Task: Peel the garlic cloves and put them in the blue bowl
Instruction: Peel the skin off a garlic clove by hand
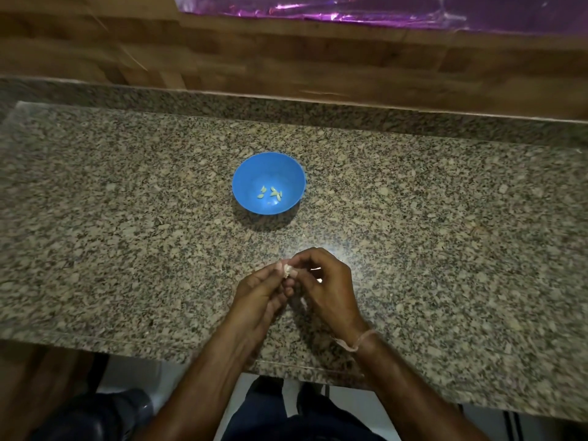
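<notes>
Garlic clove [287, 270], small and pale, is pinched by left hand [261, 291] and right hand [321, 281], likely for skinning, at 6 o'clock from the round blue plastic bowl [254, 173] holding peeled cloves [270, 193] on the speckled granite table [127, 218].

No writing, label, brand, number or sign can be read. The round blue plastic bowl [251, 173], the speckled granite countertop [127, 218], the brown wooden wall panel [286, 58] and the shiny purple foil sheet [350, 9] show plain surfaces only.
</notes>
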The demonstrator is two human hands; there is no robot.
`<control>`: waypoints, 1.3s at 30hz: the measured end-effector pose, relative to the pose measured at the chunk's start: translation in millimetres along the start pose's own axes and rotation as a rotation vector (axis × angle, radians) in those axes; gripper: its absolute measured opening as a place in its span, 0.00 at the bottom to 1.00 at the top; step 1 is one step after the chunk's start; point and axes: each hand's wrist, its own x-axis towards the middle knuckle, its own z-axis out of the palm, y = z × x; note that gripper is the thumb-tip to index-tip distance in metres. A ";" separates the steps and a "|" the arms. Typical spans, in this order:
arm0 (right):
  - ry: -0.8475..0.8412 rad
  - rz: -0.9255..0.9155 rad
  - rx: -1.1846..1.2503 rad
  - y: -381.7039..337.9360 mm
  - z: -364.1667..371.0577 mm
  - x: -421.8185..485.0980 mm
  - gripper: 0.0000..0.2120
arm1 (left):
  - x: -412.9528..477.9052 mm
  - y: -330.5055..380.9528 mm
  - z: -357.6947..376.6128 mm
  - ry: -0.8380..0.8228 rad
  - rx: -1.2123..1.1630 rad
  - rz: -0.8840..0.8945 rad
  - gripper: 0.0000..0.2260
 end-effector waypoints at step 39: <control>-0.034 0.060 -0.494 71.4 -34.1 -10.3 0.07 | 59.1 -22.9 -32.7 0.338 1.016 0.659 0.10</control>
